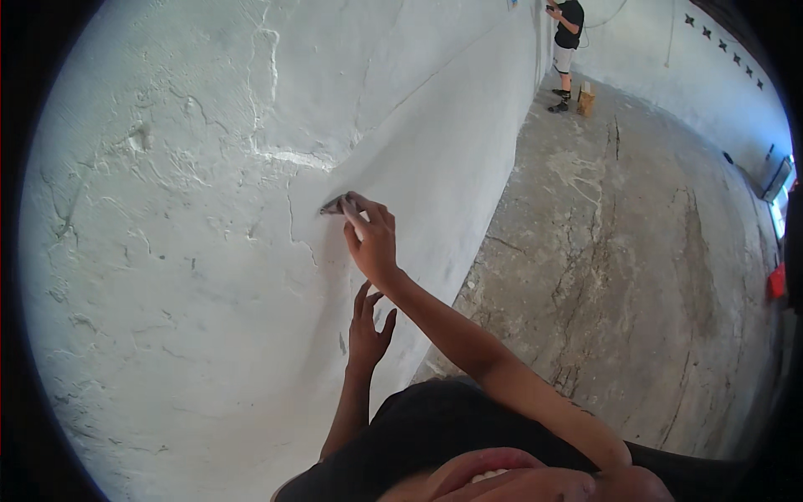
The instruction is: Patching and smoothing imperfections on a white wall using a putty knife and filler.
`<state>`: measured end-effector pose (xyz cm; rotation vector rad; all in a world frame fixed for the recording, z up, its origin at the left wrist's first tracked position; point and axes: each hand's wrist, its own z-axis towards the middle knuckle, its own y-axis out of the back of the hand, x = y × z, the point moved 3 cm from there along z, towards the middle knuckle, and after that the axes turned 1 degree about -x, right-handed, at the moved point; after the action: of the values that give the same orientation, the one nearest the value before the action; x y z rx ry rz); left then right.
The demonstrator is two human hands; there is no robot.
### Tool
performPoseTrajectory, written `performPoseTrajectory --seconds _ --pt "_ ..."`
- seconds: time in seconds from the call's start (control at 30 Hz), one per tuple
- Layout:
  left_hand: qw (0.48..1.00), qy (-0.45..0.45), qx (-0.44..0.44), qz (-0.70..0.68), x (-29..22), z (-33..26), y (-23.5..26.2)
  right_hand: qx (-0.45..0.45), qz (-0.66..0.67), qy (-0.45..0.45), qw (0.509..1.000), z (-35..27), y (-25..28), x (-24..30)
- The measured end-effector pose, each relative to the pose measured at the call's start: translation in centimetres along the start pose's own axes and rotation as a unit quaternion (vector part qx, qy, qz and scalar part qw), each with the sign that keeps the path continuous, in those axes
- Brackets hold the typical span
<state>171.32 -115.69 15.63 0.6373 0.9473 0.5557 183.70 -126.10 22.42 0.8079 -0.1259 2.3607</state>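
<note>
My right hand [374,238] is closed in a pinch on a small scraper [331,207] with a dark, flat blade. The blade meets the white plastered wall [192,251] just below a jagged patch of cracked, raised plaster [293,159]. My fingers hide most of the scraper's handle. Lower down, my left hand [366,333] is lifted close to the wall with its fingers apart and nothing in it. A thin crack [292,209] runs down the wall to the left of the blade.
Rough, cracked concrete floor [602,276] stretches along the wall on the right. Far off, another person [568,42] in a black shirt stands by the wall, near a wooden block [585,100]. Something red [777,282] shows at the right edge.
</note>
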Motion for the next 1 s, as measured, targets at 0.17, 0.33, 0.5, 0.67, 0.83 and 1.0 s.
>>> performPoseTrajectory --seconds 0.17,0.33,0.5,0.67,0.83,1.0 --pt "1.0 0.005 -0.018 0.021 0.1 0.0 -0.1 0.043 0.019 0.1 0.994 -1.5 -0.3 2.6" --pt "0.999 -0.025 -0.023 -0.023 -1.1 0.3 0.4 0.005 0.04 0.037 0.998 -0.6 -0.3 -0.3" --pt "1.0 0.007 -0.019 -0.021 -0.1 -0.1 -0.4 0.092 0.017 0.126 0.988 -2.2 -0.1 2.0" --pt "1.0 0.007 -0.013 -0.022 2.2 -1.7 -1.8 0.203 0.021 0.048 0.978 -4.3 -0.2 4.1" --pt "1.0 0.023 -0.003 -0.011 2.6 -2.3 -3.0 0.215 0.04 -0.04 0.975 -4.1 -1.1 1.9" --pt "1.0 0.024 0.005 0.01 3.9 -4.2 -2.4 0.24 0.086 -0.066 0.965 -5.7 -1.2 3.6"
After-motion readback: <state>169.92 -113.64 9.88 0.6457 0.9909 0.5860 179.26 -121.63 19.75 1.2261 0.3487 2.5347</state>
